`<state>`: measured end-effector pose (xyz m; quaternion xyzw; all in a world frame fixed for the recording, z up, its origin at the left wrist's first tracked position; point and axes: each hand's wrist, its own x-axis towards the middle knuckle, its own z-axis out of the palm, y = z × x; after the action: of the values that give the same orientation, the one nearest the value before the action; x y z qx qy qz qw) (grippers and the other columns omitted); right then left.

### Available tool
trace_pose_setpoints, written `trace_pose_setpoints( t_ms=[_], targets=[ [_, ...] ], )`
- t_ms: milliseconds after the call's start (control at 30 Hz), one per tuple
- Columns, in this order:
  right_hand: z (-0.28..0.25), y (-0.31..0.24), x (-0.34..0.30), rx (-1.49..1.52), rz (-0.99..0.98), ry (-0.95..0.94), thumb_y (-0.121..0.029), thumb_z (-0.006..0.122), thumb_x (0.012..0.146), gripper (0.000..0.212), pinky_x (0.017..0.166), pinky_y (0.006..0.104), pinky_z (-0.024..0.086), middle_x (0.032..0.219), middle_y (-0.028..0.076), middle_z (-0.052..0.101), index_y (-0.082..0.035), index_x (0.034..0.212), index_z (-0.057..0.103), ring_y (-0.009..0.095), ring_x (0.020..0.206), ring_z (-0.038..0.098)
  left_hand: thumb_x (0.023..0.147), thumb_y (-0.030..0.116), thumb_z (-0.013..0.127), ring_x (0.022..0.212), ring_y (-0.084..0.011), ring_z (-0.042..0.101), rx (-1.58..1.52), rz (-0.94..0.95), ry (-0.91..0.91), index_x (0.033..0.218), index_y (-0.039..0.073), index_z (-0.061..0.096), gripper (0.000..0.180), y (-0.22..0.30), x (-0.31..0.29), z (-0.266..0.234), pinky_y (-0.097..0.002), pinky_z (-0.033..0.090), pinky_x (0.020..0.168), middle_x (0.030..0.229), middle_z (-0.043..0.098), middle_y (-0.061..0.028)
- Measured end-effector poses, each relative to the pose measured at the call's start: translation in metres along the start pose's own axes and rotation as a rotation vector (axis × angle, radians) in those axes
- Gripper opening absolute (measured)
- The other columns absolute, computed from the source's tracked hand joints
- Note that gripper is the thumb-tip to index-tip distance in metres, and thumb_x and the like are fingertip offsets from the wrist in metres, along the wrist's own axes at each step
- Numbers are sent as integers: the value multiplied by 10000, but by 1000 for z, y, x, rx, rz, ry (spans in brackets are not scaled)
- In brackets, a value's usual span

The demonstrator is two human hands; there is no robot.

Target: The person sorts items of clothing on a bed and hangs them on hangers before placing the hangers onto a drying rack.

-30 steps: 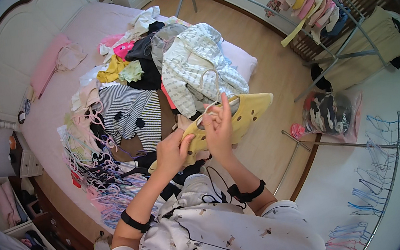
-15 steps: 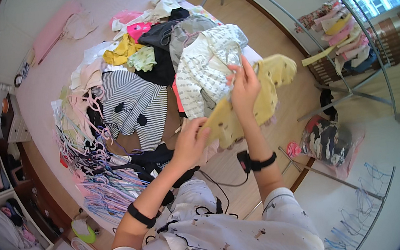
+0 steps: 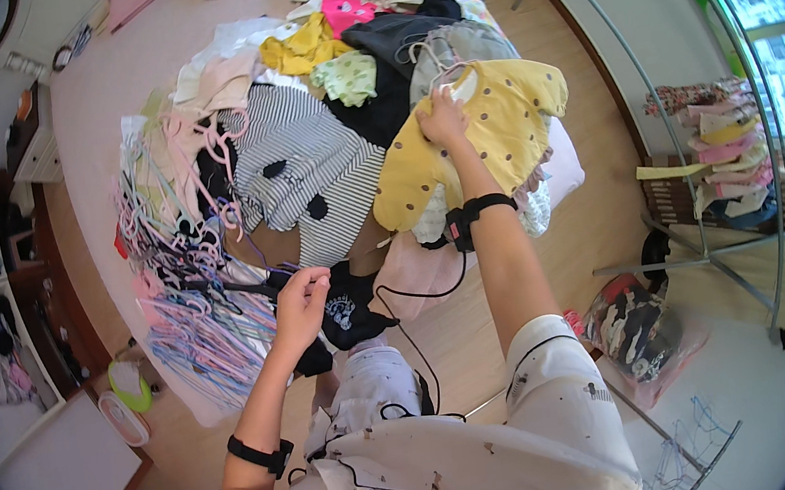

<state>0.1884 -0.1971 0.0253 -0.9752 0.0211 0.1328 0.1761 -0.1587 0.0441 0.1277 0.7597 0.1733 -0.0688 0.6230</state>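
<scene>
A yellow top with brown dots [image 3: 512,100] lies spread over the clothes at the right side of the bed. My right hand [image 3: 444,121] is closed on it beside the neckline, where the hook of a pale hanger [image 3: 427,54] sticks out. The white printed garment beneath is mostly covered by the top. My left hand [image 3: 302,308] is nearer to me, its fingers curled together and nothing visible in them. Next to it are a black garment with a pale print [image 3: 352,312] and a large heap of hangers [image 3: 202,344]. A striped garment [image 3: 288,165] lies between the hangers and the yellow top.
More clothes are piled toward the back, among them a mustard garment [image 3: 302,47] and a pale green one [image 3: 346,78]. A metal drying rack [image 3: 618,37] stands right of the bed. A clear bag of clothes [image 3: 636,327] sits on the floor. A black cable hangs from my right wrist.
The yellow top went from being held up between both hands to lying spread on the pile. My left hand let go of it and drew back left. The view shifted.
</scene>
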Motion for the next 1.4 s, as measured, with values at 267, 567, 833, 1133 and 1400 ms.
trace_pose_setpoints(
  t_ms=[267, 567, 833, 1133, 1400],
  targets=[
    [63, -40, -37, 48, -321, 387, -215, 652, 835, 559, 1130, 583, 250, 1484, 271, 359, -6, 1337, 521, 459, 1405, 286, 1005, 140, 547, 904, -121, 643, -84, -106, 22, 1087, -2, 622, 180, -12, 7, -12, -255, 506, 805, 995, 659, -33],
    [114, -72, -93, 111, -130, -131, -304, 805, 730, 810, 1037, 491, 412, 1400, 227, 420, -61, 1390, 403, 446, 1238, 463, 963, 104, 581, 840, -136, 657, -51, -95, 57, 1078, -13, 633, 172, -11, 7, -27, -280, 530, 736, 951, 685, -81],
    [114, -66, -139, 448, -233, -285, -201, 797, 738, 370, 790, 454, 523, 980, 175, 643, -46, 1004, 590, 388, 911, 632, 957, 112, 595, 777, -83, 591, 229, -67, 80, 1071, 1, 634, 164, -75, 33, -33, -238, 485, 722, 890, 648, -19],
    [137, -193, -217, 456, -464, 90, -201, 793, 679, 515, 866, 470, 432, 1115, 146, 530, -58, 1114, 558, 368, 1061, 499, 969, 80, 540, 864, -140, 647, 330, 78, 366, 1085, 9, 627, 161, -94, 77, -55, -269, 515, 736, 998, 658, -56],
    [161, -181, -189, 734, -438, 118, -94, 607, 866, 133, 713, 411, 456, 868, 130, 578, -41, 988, 596, 336, 813, 564, 989, 170, 566, 880, -139, 661, -36, -331, 275, 1097, 21, 630, 195, -73, 33, -71, -269, 530, 710, 1015, 669, -53]
  ],
)
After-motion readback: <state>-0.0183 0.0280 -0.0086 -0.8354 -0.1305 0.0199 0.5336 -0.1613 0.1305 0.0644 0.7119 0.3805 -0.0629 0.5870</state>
